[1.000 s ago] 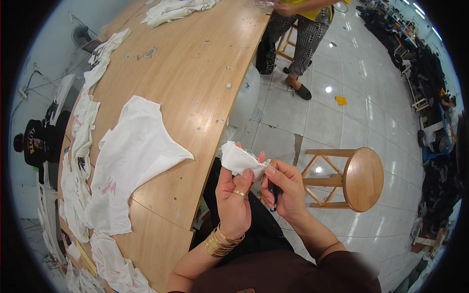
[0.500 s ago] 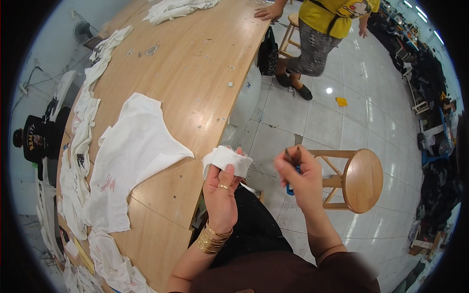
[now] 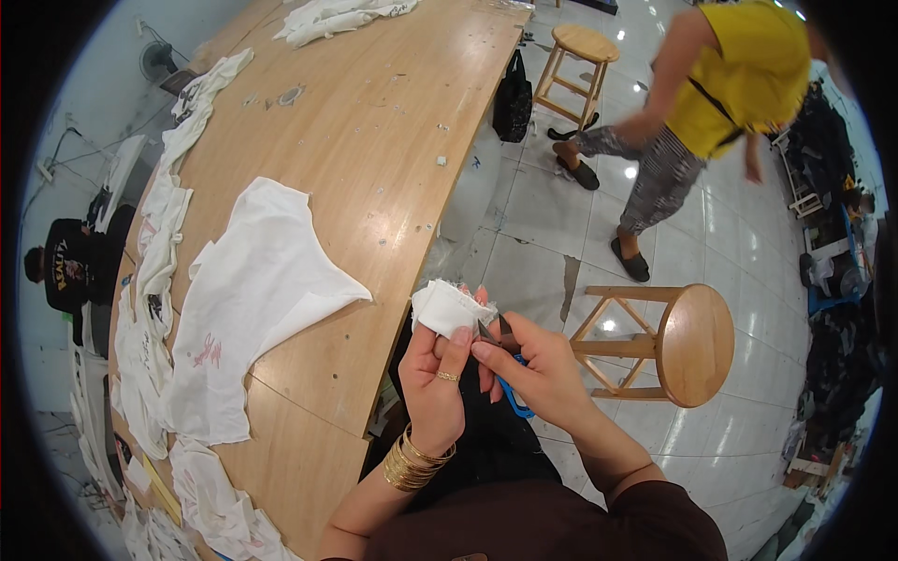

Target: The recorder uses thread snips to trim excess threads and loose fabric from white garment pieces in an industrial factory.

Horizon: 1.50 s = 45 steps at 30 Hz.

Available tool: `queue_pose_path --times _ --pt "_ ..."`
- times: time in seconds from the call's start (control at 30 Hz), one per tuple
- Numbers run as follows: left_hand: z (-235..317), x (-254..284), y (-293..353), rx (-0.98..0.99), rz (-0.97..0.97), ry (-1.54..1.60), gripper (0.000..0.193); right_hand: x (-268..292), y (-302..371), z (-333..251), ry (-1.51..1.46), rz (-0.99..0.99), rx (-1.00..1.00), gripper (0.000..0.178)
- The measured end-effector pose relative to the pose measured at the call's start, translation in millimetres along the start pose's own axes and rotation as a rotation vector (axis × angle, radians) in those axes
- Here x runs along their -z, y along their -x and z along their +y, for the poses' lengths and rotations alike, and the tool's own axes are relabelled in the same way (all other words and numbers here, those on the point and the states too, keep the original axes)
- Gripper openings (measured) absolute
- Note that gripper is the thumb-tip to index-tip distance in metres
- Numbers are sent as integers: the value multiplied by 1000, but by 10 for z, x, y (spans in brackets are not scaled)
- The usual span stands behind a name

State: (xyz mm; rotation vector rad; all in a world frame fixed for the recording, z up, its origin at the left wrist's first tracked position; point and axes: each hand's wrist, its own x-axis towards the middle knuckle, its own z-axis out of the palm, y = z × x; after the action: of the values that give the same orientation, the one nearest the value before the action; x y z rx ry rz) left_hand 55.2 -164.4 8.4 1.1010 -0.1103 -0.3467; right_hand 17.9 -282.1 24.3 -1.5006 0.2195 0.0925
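My left hand pinches a small folded piece of white fabric, thumb on the near side and fingers behind it. Gold bangles circle that wrist. In my right hand is a pair of small scissors with a blue handle and dark, pointed blades. The blade tips meet the right edge of the fabric, close to my left thumb; whether they are cutting thread or cloth is too small to tell. To the left, a white garment with a small red print lies flat on the table.
The long wooden table carries a row of white garments along its far-left side. A wooden stool stands at my right, another stool farther off. A person in a yellow top walks on the tiled floor.
My right hand has moved left with the scissors, bringing the blades to the fabric. The fabric has shifted slightly right. The person in yellow has left the table edge and stepped right.
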Motion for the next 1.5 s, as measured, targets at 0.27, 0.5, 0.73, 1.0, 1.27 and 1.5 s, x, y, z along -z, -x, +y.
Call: queue_pose_path --times 0.27,0.5,0.73,1.0,1.27,1.5 --pt "2 -24 3 -8 16 5 33 10 -1 -5 -39 -10 -23 14" --pt "-27 -23 -4 -32 29 -19 31 -8 -1 19 -72 3 -12 14" --pt "2 -34 -1 16 24 79 30 -71 7 82 -12 166 138 13" --pt "-3 -35 0 -4 16 7 31 -27 31 35 54 86 81 13" --pt "15 -58 9 -15 23 18 29 -29 25 29 32 90 66 12" --pt "-15 -53 3 -45 19 -12 30 -22 30 35 50 80 68 12"
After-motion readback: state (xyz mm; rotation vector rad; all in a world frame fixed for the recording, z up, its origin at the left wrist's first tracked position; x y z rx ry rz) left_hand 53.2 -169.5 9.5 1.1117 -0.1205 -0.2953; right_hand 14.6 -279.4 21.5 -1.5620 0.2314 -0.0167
